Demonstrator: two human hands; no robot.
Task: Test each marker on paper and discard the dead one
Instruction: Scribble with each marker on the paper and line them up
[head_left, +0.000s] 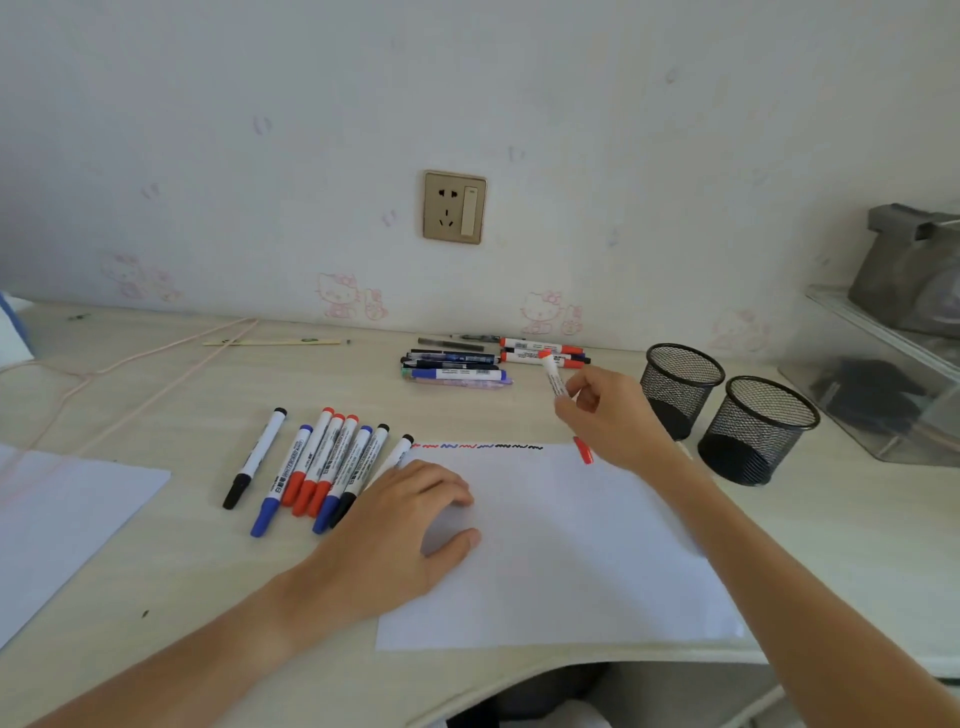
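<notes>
Red marker (551, 375) pinched in the right hand (608, 415) above the desk (519, 410), its cap (583, 450) on the paper (561, 545) edge, left hand (410, 525) pressing the sheet with loosely spread fingers, row of markers (317, 467) just left, two mesh cups (727, 410) right.

Two mesh cups (681, 387), two paper sheets (561, 545)

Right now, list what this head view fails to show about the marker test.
- Tip of the marker held in the right hand: hidden by the fingers.
- Lower part of the rightmost marker in the row: covered by the left hand.
- Print on the marker barrels: too small to read.
- Pen holders: dark mesh hides the contents.
</notes>
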